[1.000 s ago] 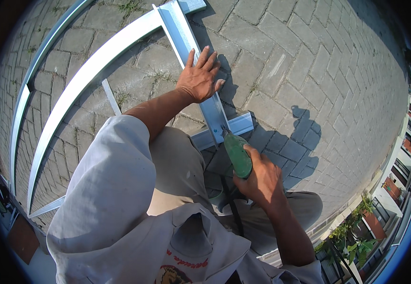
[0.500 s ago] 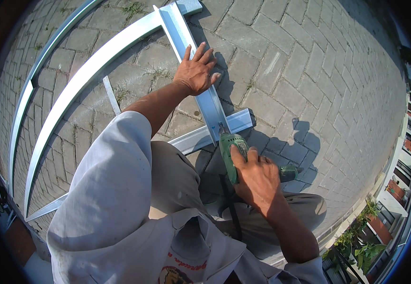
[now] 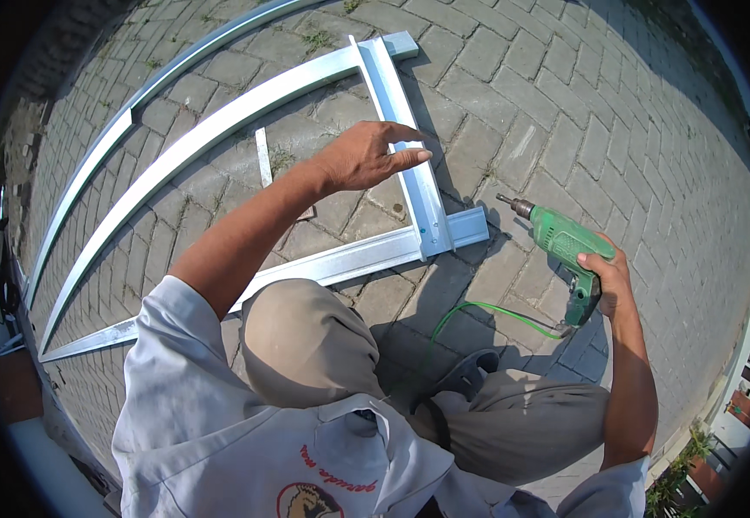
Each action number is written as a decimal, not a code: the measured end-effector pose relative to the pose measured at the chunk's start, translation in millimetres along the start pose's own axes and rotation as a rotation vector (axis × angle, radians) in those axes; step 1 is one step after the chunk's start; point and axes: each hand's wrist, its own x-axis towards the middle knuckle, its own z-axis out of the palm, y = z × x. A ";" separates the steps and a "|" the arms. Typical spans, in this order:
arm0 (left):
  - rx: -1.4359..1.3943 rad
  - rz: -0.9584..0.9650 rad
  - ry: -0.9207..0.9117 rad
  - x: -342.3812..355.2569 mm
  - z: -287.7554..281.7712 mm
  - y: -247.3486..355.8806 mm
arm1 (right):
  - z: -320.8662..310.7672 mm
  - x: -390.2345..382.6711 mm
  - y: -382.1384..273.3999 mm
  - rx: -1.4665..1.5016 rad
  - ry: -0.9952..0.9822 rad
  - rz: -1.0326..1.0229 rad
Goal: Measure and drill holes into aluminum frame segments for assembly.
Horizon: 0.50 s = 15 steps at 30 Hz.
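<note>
My right hand (image 3: 610, 274) grips a green power drill (image 3: 575, 242) by its handle, held off to the right of the metal frame with its chuck pointing left. My left hand (image 3: 373, 155) is over the short silver channel crosspiece (image 3: 425, 194), thumb and fingers apart and nothing visible between them. Whether it touches the metal is unclear. The crosspiece lies across a straight silver channel (image 3: 340, 263) near my knee and a curved silver channel (image 3: 211, 121) farther off. Small screw heads show where crosspiece and straight channel overlap.
A second curved metal strip (image 3: 167, 82) lies beyond the first. A short flat metal strip (image 3: 263, 157) rests on the grey paving (image 3: 513, 147) inside the frame. The drill's green cord (image 3: 478, 304) loops toward my shoe (image 3: 470, 373). Plants (image 3: 686, 453) stand at the lower right.
The drill has left the crosspiece joint and swung right in my right hand. My left hand has lifted from lying flat on the crosspiece. The view has shifted too.
</note>
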 end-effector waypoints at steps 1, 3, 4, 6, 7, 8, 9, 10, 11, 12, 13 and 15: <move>-0.010 -0.061 0.019 -22.4 -7.8 -1.6 | -6.8 6.1 5.8 0.010 -0.025 -0.025; 0.036 -0.176 0.094 -63.0 -11.7 -37.1 | -16.7 15.9 17.8 0.093 -0.075 0.010; 0.027 -0.253 0.185 -85.3 -8.0 -55.5 | -21.5 20.7 27.3 0.098 -0.091 -0.014; 0.080 -0.409 0.302 -132.3 0.9 -88.8 | -29.7 31.7 48.2 0.149 -0.088 0.066; 0.138 -0.494 0.322 -155.9 10.5 -104.2 | -32.8 37.0 61.1 0.188 -0.101 0.041; 0.139 -0.505 0.366 -183.1 25.5 -124.6 | -32.3 39.7 67.8 0.190 -0.115 0.027; 0.137 -0.511 0.404 -204.8 39.2 -134.1 | -32.5 41.2 73.3 0.212 -0.105 0.045; 0.081 -0.594 0.360 -217.5 49.5 -123.1 | -35.9 41.3 77.7 0.234 -0.085 0.066; 0.074 -0.597 0.345 -231.3 61.8 -115.7 | -37.2 40.5 78.6 0.225 -0.081 0.058; 0.173 -0.719 0.304 -241.1 77.6 -108.8 | -36.2 40.4 78.3 0.228 -0.080 0.050; 0.090 -0.643 0.285 -257.1 93.8 -118.4 | -35.8 39.2 77.2 0.253 -0.093 0.044; 0.241 -0.686 0.275 -266.9 122.7 -107.6 | -39.7 41.9 79.8 0.286 -0.119 0.063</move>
